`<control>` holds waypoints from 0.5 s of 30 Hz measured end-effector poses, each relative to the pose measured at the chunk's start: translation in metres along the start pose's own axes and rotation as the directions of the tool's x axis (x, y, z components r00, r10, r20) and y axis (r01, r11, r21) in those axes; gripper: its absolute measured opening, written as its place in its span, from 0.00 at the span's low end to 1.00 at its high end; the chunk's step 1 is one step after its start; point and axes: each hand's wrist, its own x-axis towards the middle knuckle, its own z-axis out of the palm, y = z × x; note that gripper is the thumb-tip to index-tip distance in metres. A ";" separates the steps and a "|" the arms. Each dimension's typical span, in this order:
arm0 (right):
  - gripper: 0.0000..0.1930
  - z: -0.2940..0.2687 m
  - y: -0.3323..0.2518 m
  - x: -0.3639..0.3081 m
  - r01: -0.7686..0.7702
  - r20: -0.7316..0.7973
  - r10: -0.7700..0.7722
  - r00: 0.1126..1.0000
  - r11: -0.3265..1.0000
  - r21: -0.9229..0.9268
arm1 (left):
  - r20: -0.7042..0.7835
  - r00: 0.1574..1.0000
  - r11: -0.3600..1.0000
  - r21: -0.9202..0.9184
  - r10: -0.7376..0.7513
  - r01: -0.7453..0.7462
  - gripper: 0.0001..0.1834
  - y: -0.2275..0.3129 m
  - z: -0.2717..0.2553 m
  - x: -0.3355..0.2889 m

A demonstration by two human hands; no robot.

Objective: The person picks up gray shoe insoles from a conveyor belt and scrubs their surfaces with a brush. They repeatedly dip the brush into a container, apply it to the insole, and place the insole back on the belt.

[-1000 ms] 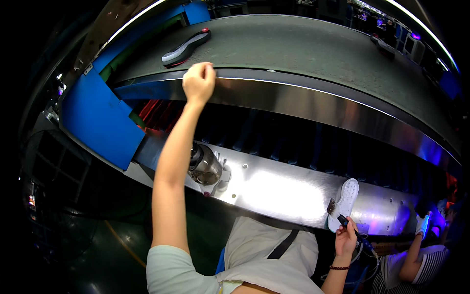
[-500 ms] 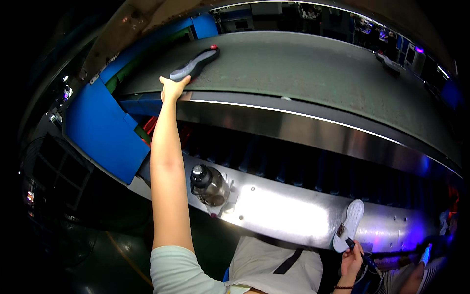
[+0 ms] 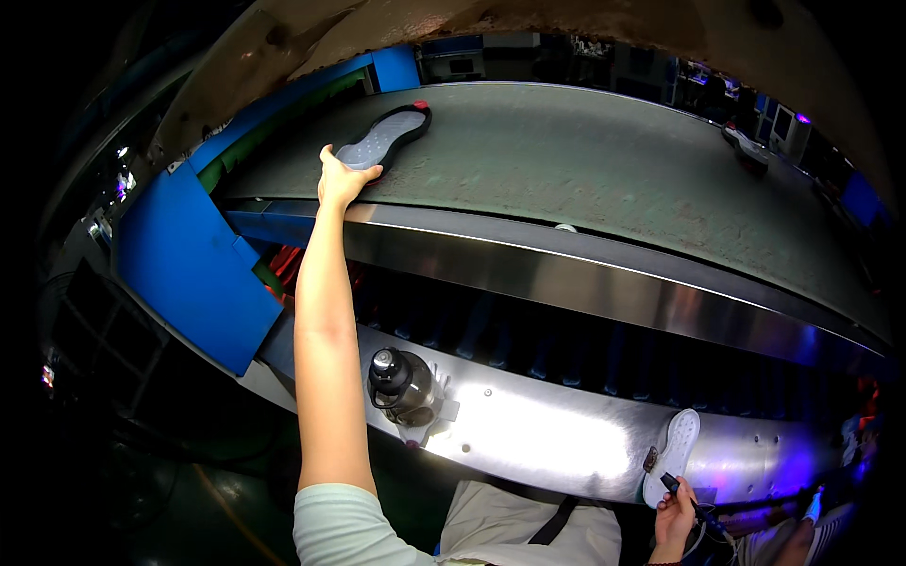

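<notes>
My left hand (image 3: 343,179) reaches out to the conveyor belt (image 3: 528,156), thumb and fingers gripping the near end of a shoe sole (image 3: 392,135). This sole has a dark rim, a grey dotted inner face turned up, and a red patch at its far tip. Low on the right, my right hand (image 3: 673,517) is closed around a small black-tipped tool (image 3: 670,482) with a cable trailing from it. The tool's tip is by the lower end of a white sole (image 3: 680,439) on the metal ledge (image 3: 547,429).
A dark bottle (image 3: 404,389) stands on the ledge near my left arm. Another sole (image 3: 746,149) lies far right on the belt. A blue panel (image 3: 193,264) flanks the belt's left end. Another person's leg (image 3: 797,542) shows at lower right.
The sole in my left hand has tipped, so more of its grey inner face shows. The whole scene sits slightly lower in view. My right hand still holds the tool by the white sole.
</notes>
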 end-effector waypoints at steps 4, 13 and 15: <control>0.12 0.002 0.002 -0.002 0.007 0.018 -0.007 1.000 1.000 0.008 | -0.019 0.994 0.989 0.100 0.108 -0.106 0.52 0.019 -0.011 -0.011; 0.11 -0.004 0.005 -0.006 0.001 -0.012 0.000 1.000 0.999 0.041 | -0.073 0.918 0.880 0.322 0.391 -0.349 0.46 0.027 -0.011 -0.012; 0.12 -0.007 0.005 -0.009 0.004 -0.009 -0.003 1.000 0.999 0.049 | -0.088 0.909 0.872 0.335 0.407 -0.358 0.46 0.026 -0.010 -0.015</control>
